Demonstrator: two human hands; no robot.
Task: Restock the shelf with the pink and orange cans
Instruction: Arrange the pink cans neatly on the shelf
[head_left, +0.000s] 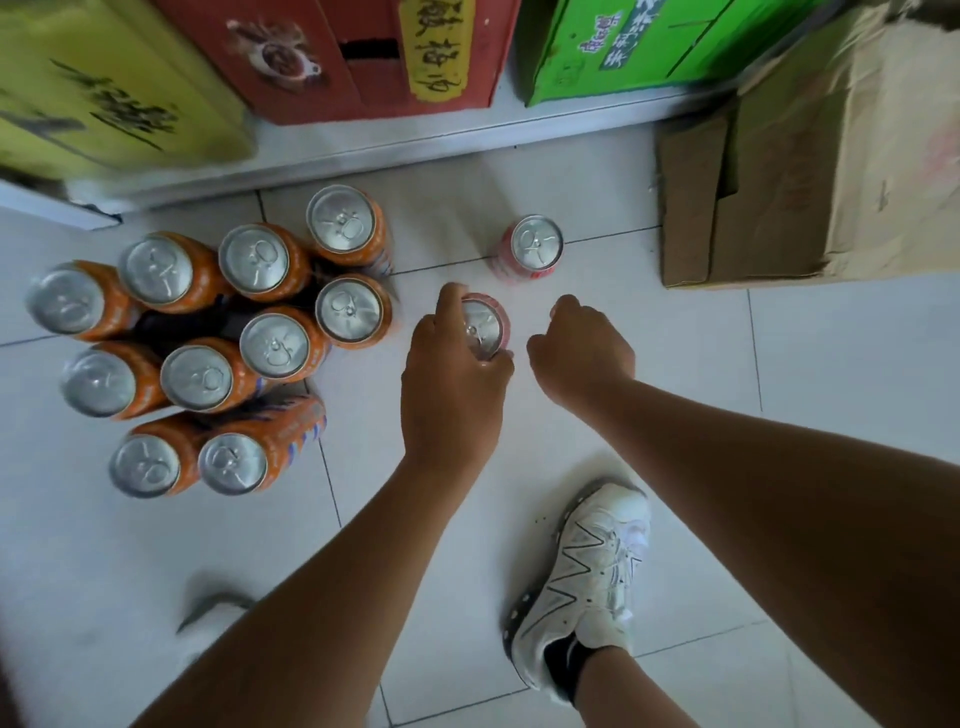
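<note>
Left grip (453, 387): clenched from above round the rim of a pink can (484, 326), which is upright. You cannot tell whether its base is off the floor (779, 364).

Right grip (582, 353): just right of that can and apart from it, fingers curled under. Nothing shows in them.

Step, as judged: you are picking up the pink cans, and this one is not yet shelved. For the next move, lift it straight up before you swing it. The second pink can (531, 249) stands upright just beyond both grips, slightly right, and your free grip could take it.

Room and edges:
- Left of the held can are the orange cans (196, 378), packed close together. The nearest is near your knuckles but not touching, so don't drift left.
- Beyond the second can is the shelf (415, 150) edge. A red carton (332, 62) and a green carton (623, 52) fill that level, and no free slot is in view.
- Beyond and well right is the cardboard box (810, 171), standing on the floor.
- On the near side, your shoe (587, 587) is under the right forearm.
- Bare tile lies between the grips and the shelf edge, which gives you your lane
</note>
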